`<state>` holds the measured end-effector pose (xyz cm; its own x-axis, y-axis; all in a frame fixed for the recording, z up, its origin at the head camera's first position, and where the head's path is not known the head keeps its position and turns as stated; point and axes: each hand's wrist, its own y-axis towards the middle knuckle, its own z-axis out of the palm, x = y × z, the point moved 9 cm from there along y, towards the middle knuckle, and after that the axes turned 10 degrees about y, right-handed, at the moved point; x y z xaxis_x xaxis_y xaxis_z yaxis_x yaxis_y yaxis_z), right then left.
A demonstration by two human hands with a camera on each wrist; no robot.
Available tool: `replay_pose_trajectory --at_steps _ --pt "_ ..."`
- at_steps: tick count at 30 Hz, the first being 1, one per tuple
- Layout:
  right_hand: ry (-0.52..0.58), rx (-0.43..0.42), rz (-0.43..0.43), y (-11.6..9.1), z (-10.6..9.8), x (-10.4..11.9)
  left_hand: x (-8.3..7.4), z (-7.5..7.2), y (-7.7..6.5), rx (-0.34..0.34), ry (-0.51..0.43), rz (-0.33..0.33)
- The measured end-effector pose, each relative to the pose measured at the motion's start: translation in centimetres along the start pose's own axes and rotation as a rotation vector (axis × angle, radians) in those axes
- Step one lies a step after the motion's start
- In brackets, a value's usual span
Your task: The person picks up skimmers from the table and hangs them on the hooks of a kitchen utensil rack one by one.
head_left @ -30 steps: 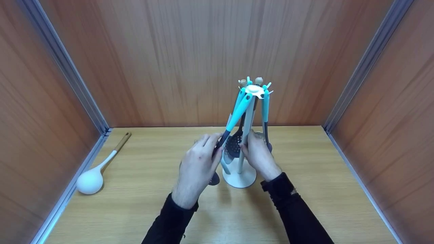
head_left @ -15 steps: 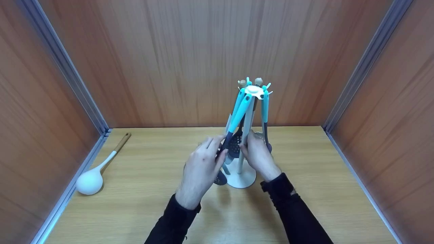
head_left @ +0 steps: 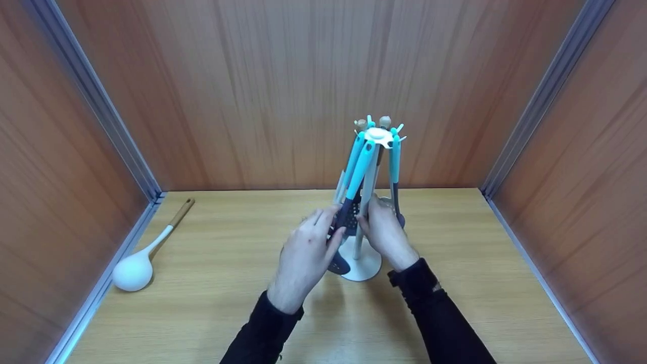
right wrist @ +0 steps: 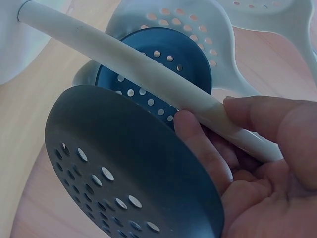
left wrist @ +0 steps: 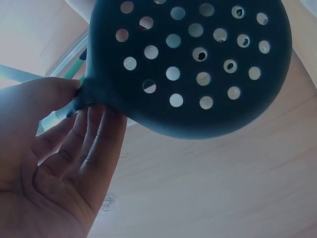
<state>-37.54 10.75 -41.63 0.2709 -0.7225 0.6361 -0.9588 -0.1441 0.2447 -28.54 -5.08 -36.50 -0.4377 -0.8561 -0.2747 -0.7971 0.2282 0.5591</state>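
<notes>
My left hand [head_left: 306, 247] pinches the dark neck of a skimmer with a turquoise handle [head_left: 362, 164]. Its round perforated head [left wrist: 186, 58] fills much of the left wrist view. The handle's top meets the white hook ring [head_left: 379, 134] of a utensil stand. My right hand [head_left: 388, 232] grips the stand's white pole [right wrist: 143, 67] at mid-height, thumb and fingers curled round it. Another dark skimmer [right wrist: 153, 82] hangs behind the pole. A dark perforated head [right wrist: 148, 144] lies in front in the right wrist view.
Several utensils hang on the stand, among them one with a turquoise handle [head_left: 396, 156] and a pale perforated one [right wrist: 223, 34]. A white ladle [head_left: 133, 271] with a wooden handle lies at the table's left. Wooden walls [head_left: 263, 91] enclose the back and sides.
My left hand has moved slightly right with the skimmer, whose handle now slants less and whose head is closer to the stand's base. My right hand has stayed on the pole.
</notes>
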Motion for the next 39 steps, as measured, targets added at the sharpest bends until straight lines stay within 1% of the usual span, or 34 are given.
replay_pose_trajectory --at_steps 5,13,17,25,30,37,39 --pt "0.014 0.002 -0.005 0.0 0.1 0.0 -0.2 0.3 -0.2 0.007 -0.014 0.009" --pt "0.044 0.011 0.011 -0.1 0.2 -0.1 -0.5 1.0 -0.3 0.028 -0.053 0.013" --pt "0.055 0.010 0.011 -0.1 0.2 -0.1 -0.6 1.3 -0.4 0.031 -0.056 0.014" --pt "0.048 -0.005 -0.022 -0.2 0.1 0.1 -0.5 2.0 -0.6 0.039 -0.036 0.013" --pt "0.043 -0.012 -0.028 -0.3 0.0 0.1 -0.5 2.4 -0.5 0.056 -0.049 0.017" --pt "0.044 -0.012 -0.035 -0.4 0.0 0.2 -0.5 2.8 -0.4 0.050 -0.049 0.055" --pt "0.052 -0.008 -0.024 -0.4 0.1 0.1 -0.5 2.9 -0.4 0.048 -0.046 0.057"
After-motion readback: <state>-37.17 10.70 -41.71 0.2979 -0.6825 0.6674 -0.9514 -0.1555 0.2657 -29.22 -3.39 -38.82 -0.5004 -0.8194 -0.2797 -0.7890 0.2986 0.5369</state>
